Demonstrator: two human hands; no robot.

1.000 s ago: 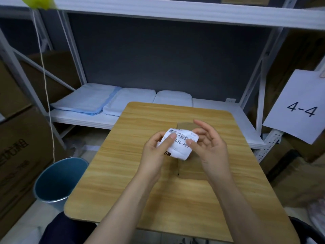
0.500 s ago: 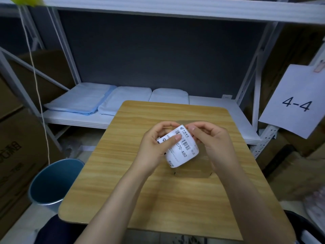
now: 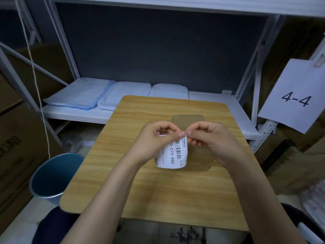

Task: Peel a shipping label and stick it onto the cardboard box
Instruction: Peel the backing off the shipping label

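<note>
Currently both hands pinch the shipping label [image 3: 173, 154] at its top edge, above the cardboard box [image 3: 198, 155] lying on the table [image 3: 140, 182]: left hand [image 3: 154, 140] and right hand [image 3: 209, 138], fingertips nearly touching; label hangs curled.

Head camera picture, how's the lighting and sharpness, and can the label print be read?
Head view: dim, soft, even light with no glare; the shelf posts bow from wide-angle distortion; the edges look soft; the label is sharp enough to read "070-A80", its small print is not; both hands, left and right, are in focus over the box.
</note>
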